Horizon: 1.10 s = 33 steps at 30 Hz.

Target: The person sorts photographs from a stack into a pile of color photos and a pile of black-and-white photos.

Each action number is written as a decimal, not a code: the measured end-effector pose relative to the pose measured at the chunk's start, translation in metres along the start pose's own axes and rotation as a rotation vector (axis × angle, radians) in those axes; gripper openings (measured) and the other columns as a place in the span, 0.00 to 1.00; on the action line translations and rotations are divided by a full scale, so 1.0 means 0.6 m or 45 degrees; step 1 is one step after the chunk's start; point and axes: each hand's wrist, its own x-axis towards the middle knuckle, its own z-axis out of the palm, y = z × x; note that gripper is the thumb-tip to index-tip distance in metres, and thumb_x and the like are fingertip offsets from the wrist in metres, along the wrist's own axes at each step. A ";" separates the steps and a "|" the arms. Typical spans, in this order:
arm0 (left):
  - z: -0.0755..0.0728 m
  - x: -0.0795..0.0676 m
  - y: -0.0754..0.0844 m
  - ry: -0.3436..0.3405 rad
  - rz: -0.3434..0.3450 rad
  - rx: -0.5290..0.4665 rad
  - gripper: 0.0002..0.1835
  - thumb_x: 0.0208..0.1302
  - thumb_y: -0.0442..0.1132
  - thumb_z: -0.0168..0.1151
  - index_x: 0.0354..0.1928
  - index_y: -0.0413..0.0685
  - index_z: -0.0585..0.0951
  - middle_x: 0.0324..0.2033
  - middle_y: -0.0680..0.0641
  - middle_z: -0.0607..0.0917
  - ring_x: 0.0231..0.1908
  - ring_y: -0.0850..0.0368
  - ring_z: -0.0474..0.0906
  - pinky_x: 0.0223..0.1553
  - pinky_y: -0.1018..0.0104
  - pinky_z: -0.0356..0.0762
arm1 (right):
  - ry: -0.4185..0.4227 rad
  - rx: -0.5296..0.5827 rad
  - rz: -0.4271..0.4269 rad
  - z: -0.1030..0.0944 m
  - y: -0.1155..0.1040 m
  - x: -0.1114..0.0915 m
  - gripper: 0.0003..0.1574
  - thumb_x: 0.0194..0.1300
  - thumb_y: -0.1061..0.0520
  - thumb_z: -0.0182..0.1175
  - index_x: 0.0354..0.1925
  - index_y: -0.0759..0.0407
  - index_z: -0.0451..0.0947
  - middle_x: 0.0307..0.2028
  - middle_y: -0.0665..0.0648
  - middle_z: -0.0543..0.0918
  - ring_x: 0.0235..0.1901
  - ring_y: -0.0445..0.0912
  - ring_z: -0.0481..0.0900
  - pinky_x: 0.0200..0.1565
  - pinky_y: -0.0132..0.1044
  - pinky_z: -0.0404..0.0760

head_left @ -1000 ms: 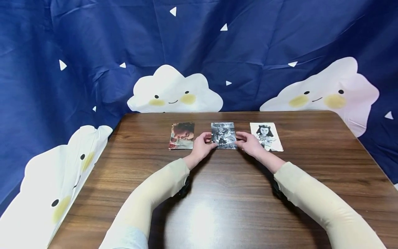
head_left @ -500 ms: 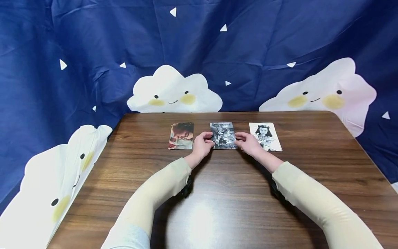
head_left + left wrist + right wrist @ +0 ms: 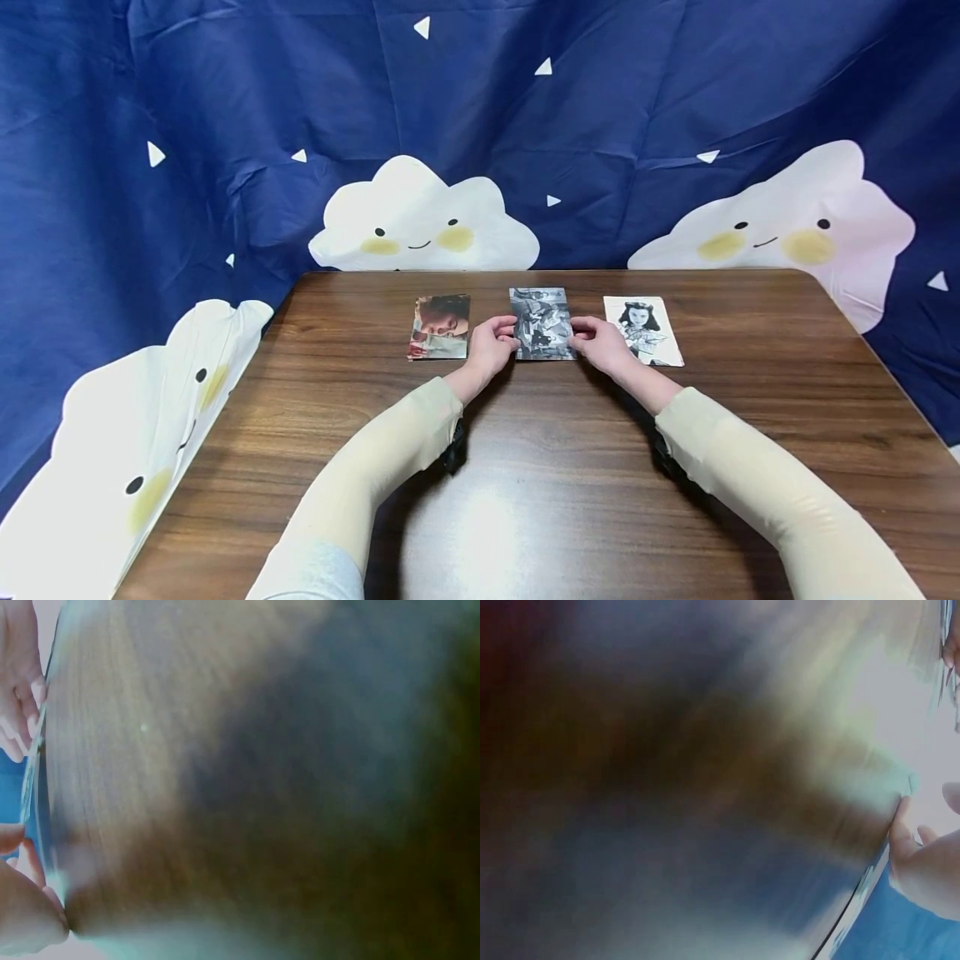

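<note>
A black-and-white photo card (image 3: 543, 323) lies between my two hands near the far side of the table. My left hand (image 3: 487, 348) holds its left edge, thumb toward the near corner and fingers curled beside it. On the opposite edge, my right hand (image 3: 602, 345) pinches the card with thumb and fingers. In the left wrist view the card (image 3: 30, 784) appears as a thin slanted strip between the hands; whether others lie under it I cannot tell. In the right wrist view, my right hand (image 3: 926, 874) shows at the right edge.
A colour photo stack (image 3: 439, 327) lies left of my left hand. To the right, partly behind my right hand, are white cards with a black-and-white portrait (image 3: 647, 327). The brown wooden table (image 3: 540, 483) meets a blue cloud-printed cloth (image 3: 585, 108) at its far edge.
The middle card's far edge now reaches higher in the head view, while its near edge stays put. My left thumb has drawn back from its face to its edge.
</note>
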 end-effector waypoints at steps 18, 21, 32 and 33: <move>-0.003 -0.003 0.005 -0.028 -0.002 -0.006 0.30 0.50 0.16 0.57 0.59 0.32 0.75 0.35 0.38 0.85 0.25 0.69 0.68 0.25 0.83 0.60 | 0.015 -0.069 -0.026 0.003 0.000 0.010 0.33 0.64 0.66 0.60 0.65 0.74 0.64 0.26 0.59 0.81 0.27 0.37 0.72 0.43 0.35 0.69; -0.003 -0.006 0.008 -0.068 0.014 0.037 0.32 0.50 0.18 0.59 0.62 0.32 0.73 0.38 0.38 0.84 0.26 0.68 0.70 0.27 0.82 0.64 | 0.014 -0.020 -0.027 0.002 0.001 0.009 0.34 0.64 0.67 0.59 0.67 0.73 0.62 0.23 0.55 0.79 0.24 0.36 0.71 0.37 0.30 0.70; -0.001 -0.009 0.013 -0.307 0.085 0.320 0.47 0.47 0.30 0.76 0.70 0.37 0.62 0.39 0.48 0.79 0.36 0.62 0.72 0.43 0.72 0.70 | -0.043 0.194 -0.017 -0.019 -0.001 -0.006 0.37 0.67 0.71 0.55 0.70 0.74 0.54 0.22 0.53 0.80 0.20 0.37 0.79 0.27 0.30 0.78; 0.000 -0.009 0.014 -0.307 0.095 0.332 0.47 0.48 0.30 0.76 0.70 0.37 0.62 0.39 0.48 0.80 0.36 0.62 0.72 0.42 0.73 0.70 | -0.042 0.181 -0.020 -0.022 -0.002 -0.007 0.37 0.67 0.70 0.54 0.70 0.74 0.54 0.23 0.53 0.80 0.21 0.37 0.79 0.27 0.30 0.78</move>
